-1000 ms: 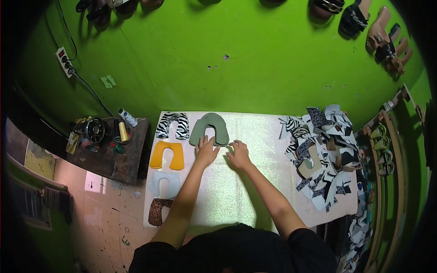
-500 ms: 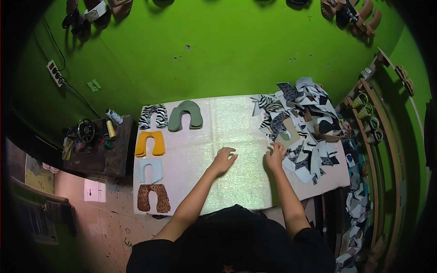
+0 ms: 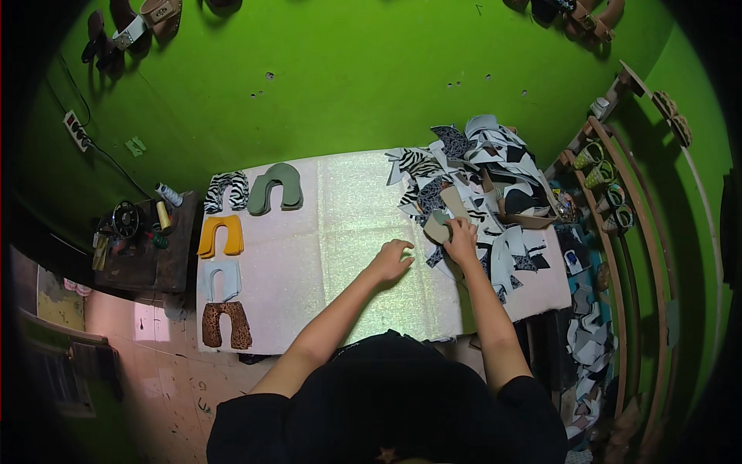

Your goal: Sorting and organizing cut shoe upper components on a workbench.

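Observation:
My right hand (image 3: 461, 238) is at the near edge of the scrap pile, its fingers bent round the edge of a beige and green U-shaped piece (image 3: 454, 203). Over the shimmering pale sheet on the table (image 3: 340, 232), my left hand (image 3: 393, 261) is held with fingers apart and nothing in it. Black-and-white offcuts (image 3: 423, 164), some zebra-striped, lie heaped about the U-shaped piece. To the far left sit stacks of U-shaped cutouts: zebra (image 3: 226, 182), olive green (image 3: 276, 176), yellow (image 3: 222, 226), light grey-blue (image 3: 222, 269) and leopard print (image 3: 226, 315).
An open cardboard box (image 3: 529, 220) stands among the scraps. Left of the table is a dark sewing stand (image 3: 174, 251) with thread spools (image 3: 164, 214). Wooden racks (image 3: 630, 271) with sandals line the right wall. More offcuts (image 3: 591, 340) hang beside the table's right end.
My right hand has moved onto the U-shaped piece, which now sits tilted differently. My left hand has shifted slightly toward the pile. The whole view has swung to the right.

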Tool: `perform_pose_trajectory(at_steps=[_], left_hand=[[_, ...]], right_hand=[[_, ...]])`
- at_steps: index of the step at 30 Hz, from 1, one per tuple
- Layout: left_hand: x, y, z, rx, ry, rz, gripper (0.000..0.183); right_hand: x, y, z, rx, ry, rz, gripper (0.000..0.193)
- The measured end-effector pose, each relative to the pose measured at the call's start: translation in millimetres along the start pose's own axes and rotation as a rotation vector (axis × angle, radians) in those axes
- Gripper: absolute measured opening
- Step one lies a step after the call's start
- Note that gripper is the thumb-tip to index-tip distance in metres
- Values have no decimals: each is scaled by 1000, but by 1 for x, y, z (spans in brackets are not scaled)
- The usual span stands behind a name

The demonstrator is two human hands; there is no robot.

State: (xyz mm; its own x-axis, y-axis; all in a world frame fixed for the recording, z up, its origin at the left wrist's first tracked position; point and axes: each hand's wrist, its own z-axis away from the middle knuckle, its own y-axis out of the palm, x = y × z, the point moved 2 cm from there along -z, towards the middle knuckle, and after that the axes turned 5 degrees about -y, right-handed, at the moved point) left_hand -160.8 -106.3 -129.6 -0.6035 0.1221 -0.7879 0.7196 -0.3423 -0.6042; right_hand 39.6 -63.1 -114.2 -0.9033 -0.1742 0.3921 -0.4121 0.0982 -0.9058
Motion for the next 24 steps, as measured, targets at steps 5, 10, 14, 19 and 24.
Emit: perform_pose_trajectory(at_steps=[5, 10, 14, 19, 24], left_hand=[[-16, 7, -23, -60, 10, -128, 41], [-23, 13, -49, -196, 122, -379, 52], [-27, 18, -74, -305, 253, -458, 54], [-39, 10, -89, -310, 390, -498, 48], [-37, 7, -103, -113, 410, -211, 46]], right_hand=[[-15, 4, -3, 85, -38, 37, 50], [-12, 4, -2, 39, -74, 27, 49], [-10, -1, -6, 43, -112, 20, 48], [-4, -20, -11, 14, -161, -107, 45], [-14, -17, -24, 39, -244, -215, 43]])
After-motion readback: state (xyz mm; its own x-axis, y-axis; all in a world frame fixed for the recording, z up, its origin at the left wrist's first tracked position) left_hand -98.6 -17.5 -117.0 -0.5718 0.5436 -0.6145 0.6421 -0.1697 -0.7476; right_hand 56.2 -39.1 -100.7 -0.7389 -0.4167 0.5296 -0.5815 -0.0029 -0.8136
